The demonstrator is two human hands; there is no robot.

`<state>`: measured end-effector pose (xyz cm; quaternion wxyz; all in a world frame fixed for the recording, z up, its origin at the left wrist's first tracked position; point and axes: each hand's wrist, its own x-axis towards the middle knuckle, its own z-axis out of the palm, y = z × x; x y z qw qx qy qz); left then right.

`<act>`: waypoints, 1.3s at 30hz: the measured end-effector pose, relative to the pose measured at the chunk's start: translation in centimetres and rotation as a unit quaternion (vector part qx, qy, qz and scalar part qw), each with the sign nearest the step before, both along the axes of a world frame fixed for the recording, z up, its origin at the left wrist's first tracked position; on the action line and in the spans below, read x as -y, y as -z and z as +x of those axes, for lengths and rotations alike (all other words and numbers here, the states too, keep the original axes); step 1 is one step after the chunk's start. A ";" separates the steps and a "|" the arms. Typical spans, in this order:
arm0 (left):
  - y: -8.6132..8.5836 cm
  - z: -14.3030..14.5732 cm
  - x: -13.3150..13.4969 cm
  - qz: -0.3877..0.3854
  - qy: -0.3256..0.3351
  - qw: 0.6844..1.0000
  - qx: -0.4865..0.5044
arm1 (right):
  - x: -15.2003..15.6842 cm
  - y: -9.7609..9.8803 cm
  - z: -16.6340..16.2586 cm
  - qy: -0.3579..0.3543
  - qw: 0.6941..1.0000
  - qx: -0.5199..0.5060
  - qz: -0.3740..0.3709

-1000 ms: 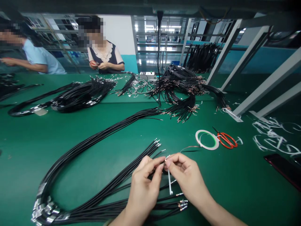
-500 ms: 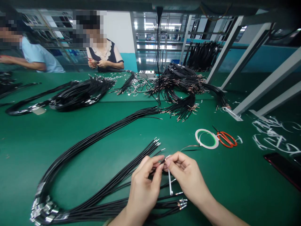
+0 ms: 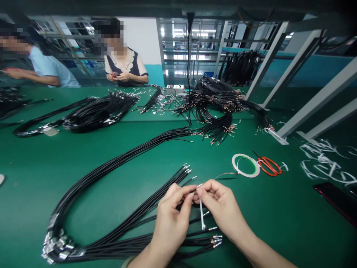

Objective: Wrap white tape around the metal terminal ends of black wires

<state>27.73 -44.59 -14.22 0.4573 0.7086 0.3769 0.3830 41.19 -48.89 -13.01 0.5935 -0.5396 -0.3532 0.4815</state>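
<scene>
Thumb and fingers of my left hand [image 3: 173, 214] are pinched on a black cable close to its end. Its silver terminal [image 3: 199, 185] shows between the two hands. My right hand [image 3: 221, 208] is closed at the same spot, fingertips nearly touching the left ones. From its fingers a white cable tie [image 3: 202, 212] hangs down, head lowest; whether it loops round the cable is hidden. Under and beside my hands lie black cables [image 3: 156, 195] with metal terminals. They belong to a long curved bundle [image 3: 111, 162], bound with silver tape [image 3: 57, 243] at the lower left.
On the green table [image 3: 134, 145], a tape roll [image 3: 233, 169] and orange-handled scissors [image 3: 269, 166] lie beyond my right hand. A phone [image 3: 334, 203] and white cable ties [image 3: 326, 160] are at the right. More cable bundles [image 3: 214, 93] lie behind, near metal posts [image 3: 315, 98]. Two people work across the table.
The view has shifted slightly, so the table's left side appears a little further right. Both hands keep their pinch, with the left fingers moved slightly at the cable end.
</scene>
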 end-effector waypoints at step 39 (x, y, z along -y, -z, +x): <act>0.1 0.3 -1.1 -0.285 -0.018 0.950 0.127 | 0.1 1.6 -0.3 0.002 0.992 0.122 0.009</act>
